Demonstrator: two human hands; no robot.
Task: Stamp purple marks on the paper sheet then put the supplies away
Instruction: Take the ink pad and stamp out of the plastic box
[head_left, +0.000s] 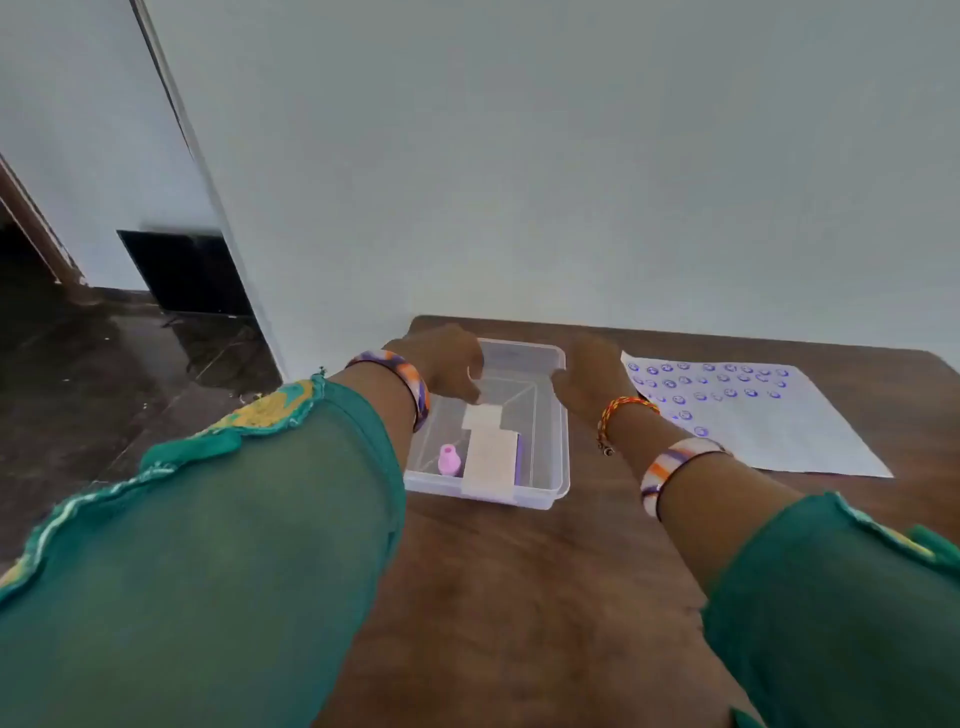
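Brown wood-grain counter (519, 597) fills the lower frame, far edge against a plain pale wall (571, 156); dark glossy floor (104, 364) at left.

Paper sheet (810, 431): white, flat, rectangular, on the counter's far right part, long axis running from the far edge toward the near right. Rows of small round purple marks (722, 382) cover its far half; near half is bare.

Clear plastic tray (550, 467): rectangular w/ rounded corners and a raised rim, near the counter's far left corner, long axis running far-to-near. Inside: a flat pale rectangular pad (491, 462) w/ a purple strip along its right side, lying lengthwise toward the near wall; a smaller pale square piece (483, 415) just beyond it, touching; a small pink bottle-shaped stamp (449, 458) left of the pad, on its side as far as I can tell, narrow end pointing to the near wall.

Both arms in sheer green sleeves w/ yellow-trimmed wavy hems; striped orange/purple/white bangles on each wrist, plus a braided orange thread on the right.

Left hand (441, 364) is over the tray's far left part, fingers (470, 387) curled down and narrow, tips at the square piece; can't tell if they pinch it. Right hand (589, 374) is at the tray's far right rim, between tray and paper; blurred, so fingers' state can't be told.
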